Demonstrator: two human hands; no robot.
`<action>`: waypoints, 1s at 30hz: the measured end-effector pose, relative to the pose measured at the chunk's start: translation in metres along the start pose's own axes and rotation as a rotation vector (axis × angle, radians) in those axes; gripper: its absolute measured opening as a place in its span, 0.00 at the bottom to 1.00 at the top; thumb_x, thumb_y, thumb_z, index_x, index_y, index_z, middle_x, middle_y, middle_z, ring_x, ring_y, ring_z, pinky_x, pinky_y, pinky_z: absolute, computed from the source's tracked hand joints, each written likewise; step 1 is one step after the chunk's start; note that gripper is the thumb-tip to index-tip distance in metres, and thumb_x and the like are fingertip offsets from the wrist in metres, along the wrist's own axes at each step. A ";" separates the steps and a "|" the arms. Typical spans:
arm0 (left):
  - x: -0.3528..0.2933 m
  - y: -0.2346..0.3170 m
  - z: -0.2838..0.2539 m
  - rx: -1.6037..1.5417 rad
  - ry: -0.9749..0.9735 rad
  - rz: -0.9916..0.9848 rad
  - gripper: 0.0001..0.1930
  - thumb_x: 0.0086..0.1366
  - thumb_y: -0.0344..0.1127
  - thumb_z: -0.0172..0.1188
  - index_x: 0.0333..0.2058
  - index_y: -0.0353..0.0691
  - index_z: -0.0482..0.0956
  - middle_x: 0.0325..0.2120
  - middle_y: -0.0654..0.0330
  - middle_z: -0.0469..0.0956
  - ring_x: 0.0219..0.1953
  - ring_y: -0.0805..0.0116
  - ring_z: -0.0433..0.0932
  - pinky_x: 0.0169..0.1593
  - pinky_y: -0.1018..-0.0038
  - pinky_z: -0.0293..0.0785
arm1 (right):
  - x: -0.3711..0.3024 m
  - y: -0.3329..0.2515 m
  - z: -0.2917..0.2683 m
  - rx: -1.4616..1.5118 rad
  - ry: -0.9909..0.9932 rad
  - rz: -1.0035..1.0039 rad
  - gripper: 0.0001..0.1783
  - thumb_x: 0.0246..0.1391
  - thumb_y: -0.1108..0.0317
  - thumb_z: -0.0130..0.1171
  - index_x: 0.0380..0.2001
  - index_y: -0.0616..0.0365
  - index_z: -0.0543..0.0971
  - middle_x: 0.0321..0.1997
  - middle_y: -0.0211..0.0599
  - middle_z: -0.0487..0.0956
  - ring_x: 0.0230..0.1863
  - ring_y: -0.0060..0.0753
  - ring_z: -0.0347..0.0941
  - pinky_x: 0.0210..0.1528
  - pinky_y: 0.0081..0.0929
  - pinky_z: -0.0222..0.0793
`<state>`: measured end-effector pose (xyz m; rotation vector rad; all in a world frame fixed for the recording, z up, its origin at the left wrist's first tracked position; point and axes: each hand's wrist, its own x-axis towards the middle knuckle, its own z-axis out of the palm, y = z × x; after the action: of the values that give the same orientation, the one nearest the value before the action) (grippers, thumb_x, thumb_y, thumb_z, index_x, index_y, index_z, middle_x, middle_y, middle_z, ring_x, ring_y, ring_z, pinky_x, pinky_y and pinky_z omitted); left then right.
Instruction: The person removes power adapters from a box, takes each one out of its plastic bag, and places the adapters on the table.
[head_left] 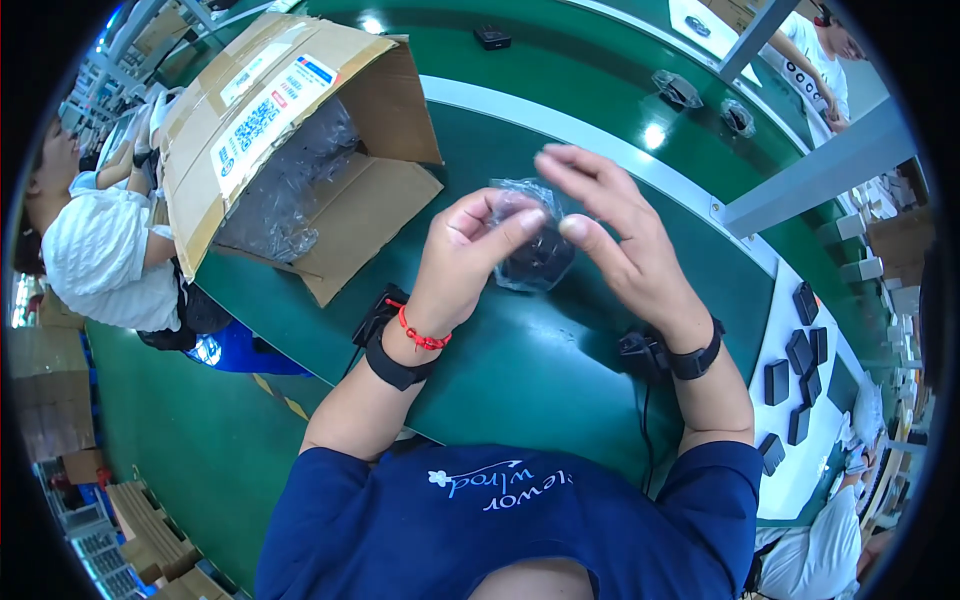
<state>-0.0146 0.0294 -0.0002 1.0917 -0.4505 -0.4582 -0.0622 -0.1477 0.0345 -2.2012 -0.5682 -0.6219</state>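
A dark item in a clear plastic bag (537,262) hangs just above the green table, pinched at its top by my left hand (478,235). The plastic blurs the item, so its kind is hidden. Beside the bag, my right hand (622,225) is raised with its fingers stretched and thumb apart, holding nothing; its thumb points toward the bag. On the left, an open cardboard box (400,100) lies tipped toward me, with clear plastic bags (290,190) inside. Black straps circle both wrists, and a red cord is on the left one.
Several small black boxes (776,382) lie on a white sheet (790,490) at the right. A green belt (580,70) runs beyond the table, carrying bagged items (678,90) and a black box (492,38). A metal post (800,170) rises at the right. Other people work around.
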 end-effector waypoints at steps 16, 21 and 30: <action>0.000 0.028 -0.071 -0.170 0.511 0.111 0.16 0.64 0.40 0.56 0.45 0.35 0.71 0.41 0.56 0.74 0.43 0.67 0.73 0.47 0.72 0.70 | 0.070 0.083 -0.042 -0.244 -0.210 0.331 0.11 0.54 0.64 0.57 0.32 0.62 0.79 0.26 0.35 0.78 0.29 0.21 0.72 0.35 0.20 0.67; 0.008 0.044 -0.090 -0.432 0.546 0.281 0.15 0.66 0.43 0.51 0.43 0.37 0.70 0.42 0.55 0.73 0.45 0.62 0.71 0.49 0.67 0.69 | 0.127 0.186 -0.063 -0.527 0.110 0.252 0.14 0.54 0.62 0.55 0.38 0.59 0.80 0.34 0.44 0.80 0.36 0.39 0.76 0.40 0.29 0.69; 0.011 0.019 -0.133 -0.635 0.317 0.144 0.15 0.68 0.40 0.47 0.45 0.34 0.69 0.42 0.54 0.72 0.44 0.62 0.72 0.49 0.68 0.69 | 0.158 0.227 0.073 -0.491 -0.106 0.337 0.24 0.52 0.53 0.56 0.51 0.48 0.75 0.59 0.52 0.67 0.57 0.52 0.66 0.58 0.35 0.62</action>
<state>0.0712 0.1286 -0.0333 0.4967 -0.0832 -0.2632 0.2088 -0.1982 -0.0403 -2.7217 -0.0854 -0.5017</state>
